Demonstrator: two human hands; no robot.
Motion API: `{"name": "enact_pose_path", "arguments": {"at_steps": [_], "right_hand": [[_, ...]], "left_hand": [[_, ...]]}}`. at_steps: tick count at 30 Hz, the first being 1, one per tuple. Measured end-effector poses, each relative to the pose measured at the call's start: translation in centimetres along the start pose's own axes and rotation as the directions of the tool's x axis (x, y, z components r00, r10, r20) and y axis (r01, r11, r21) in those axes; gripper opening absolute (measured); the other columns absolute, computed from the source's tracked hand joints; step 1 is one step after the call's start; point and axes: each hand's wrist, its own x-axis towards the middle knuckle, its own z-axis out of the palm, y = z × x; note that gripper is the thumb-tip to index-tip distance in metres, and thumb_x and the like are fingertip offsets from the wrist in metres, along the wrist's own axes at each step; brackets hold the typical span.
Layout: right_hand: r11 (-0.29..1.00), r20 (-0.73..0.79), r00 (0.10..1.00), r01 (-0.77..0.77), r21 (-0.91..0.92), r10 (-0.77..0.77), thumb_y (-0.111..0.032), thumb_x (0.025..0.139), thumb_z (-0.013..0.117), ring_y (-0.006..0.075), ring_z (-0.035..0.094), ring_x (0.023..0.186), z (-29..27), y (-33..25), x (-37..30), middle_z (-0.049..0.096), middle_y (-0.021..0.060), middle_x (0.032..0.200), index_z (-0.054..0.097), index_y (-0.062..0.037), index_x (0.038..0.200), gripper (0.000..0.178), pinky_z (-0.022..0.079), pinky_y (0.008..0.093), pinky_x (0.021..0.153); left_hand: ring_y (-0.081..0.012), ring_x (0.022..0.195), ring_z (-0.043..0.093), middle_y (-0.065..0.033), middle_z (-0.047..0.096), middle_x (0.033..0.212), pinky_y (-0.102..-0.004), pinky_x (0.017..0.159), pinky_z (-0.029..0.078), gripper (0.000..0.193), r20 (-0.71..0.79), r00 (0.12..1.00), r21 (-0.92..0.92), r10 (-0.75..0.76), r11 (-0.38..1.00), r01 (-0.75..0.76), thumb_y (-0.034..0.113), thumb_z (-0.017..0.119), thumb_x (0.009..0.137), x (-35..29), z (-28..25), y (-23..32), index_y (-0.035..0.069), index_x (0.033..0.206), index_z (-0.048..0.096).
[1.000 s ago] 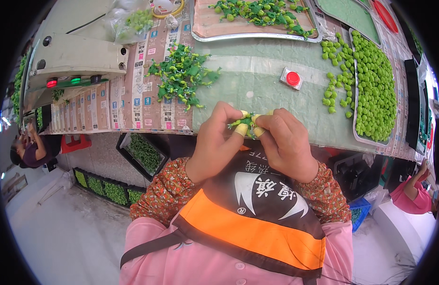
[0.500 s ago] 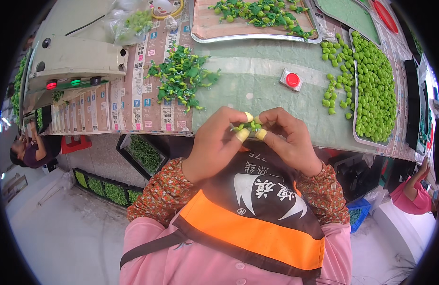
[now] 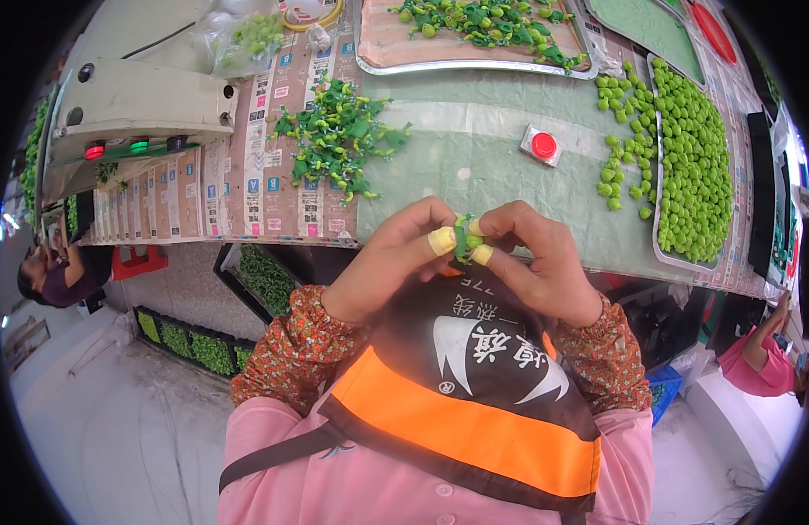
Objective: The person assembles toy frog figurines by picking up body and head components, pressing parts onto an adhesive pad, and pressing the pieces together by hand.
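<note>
Over the table's near edge, both hands pinch one small green plastic piece [image 3: 462, 240]. It has a darker, leaf-like part and a lighter yellow-green part; its exact kind is too small to make out. My left hand [image 3: 382, 262] grips its left side between thumb and fingers. From the right, my right hand [image 3: 551, 267] pinches the lighter part. Yellow tape or covers wrap several fingertips. Left of the hands lies a heap of similar green pieces [image 3: 341, 136]. Beyond my right hand sits a small box with a red button [image 3: 542, 145].
A tray [image 3: 657, 188] of round light-green pieces stands at the right, with loose ones [image 3: 627, 166] beside it. Another tray [image 3: 474, 66] with green pieces lies at the far side. A pale machine housing [image 3: 146, 101] occupies the left. People sit at both far sides.
The small piece has been turned more upright between my fingers. My left hand has shifted slightly, its thumb now lying against the piece's left side. My right hand keeps its pinch.
</note>
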Motion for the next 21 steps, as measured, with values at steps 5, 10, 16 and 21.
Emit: {"name": "enact_pose_path", "arguments": {"at_steps": [5,10,16,21], "right_hand": [[0.993,0.000,0.995,0.101,-0.059,-0.101,0.003,0.085,0.068,0.0244,0.068,0.077,0.1,0.4,0.1,0.063,0.0109,0.085,0.061,-0.0005,0.104,0.020,0.053,0.0330,0.065],[0.978,-0.028,0.984,0.172,-0.120,-0.177,0.004,0.083,0.068,0.0265,0.066,0.073,0.2,0.0,0.3,0.061,0.0114,0.084,0.061,-0.0001,0.100,0.020,0.052,0.0336,0.065],[0.977,-0.070,0.977,0.193,-0.095,-0.200,0.003,0.087,0.070,0.0175,0.066,0.078,-1.1,-1.6,1.3,0.065,0.0097,0.091,0.063,0.0024,0.105,0.019,0.053,0.0292,0.070],[0.992,-0.334,0.936,0.087,-0.093,-0.114,0.000,0.092,0.067,0.0083,0.063,0.080,-5.3,-2.2,3.9,0.066,0.0040,0.095,0.061,0.0006,0.110,0.019,0.053,0.0236,0.070]], "left_hand": [[-0.0057,0.079,0.054,0.0018,0.058,0.096,-0.0205,0.067,0.043,0.024,0.015,0.998,-0.028,0.059,0.998,-0.059,0.032,0.061,0.103,0.1,0.4,-0.7,0.009,0.107,0.054],[-0.0058,0.079,0.053,0.0017,0.057,0.095,-0.0209,0.067,0.043,0.025,0.025,0.996,-0.018,0.087,0.996,-0.086,0.033,0.060,0.104,0.2,0.7,-0.4,0.009,0.107,0.054],[-0.0090,0.099,0.056,0.0000,0.057,0.099,-0.0250,0.083,0.048,0.023,-0.019,0.917,0.634,0.399,0.714,-0.297,0.024,0.057,0.104,0.0,0.5,4.8,0.007,0.121,0.055],[-0.0171,0.108,0.063,-0.0149,0.065,0.129,-0.0311,0.090,0.049,0.038,-0.137,0.747,0.540,0.651,0.681,-0.495,0.033,0.046,0.105,-3.2,2.3,13.8,0.006,0.132,0.053]]}}
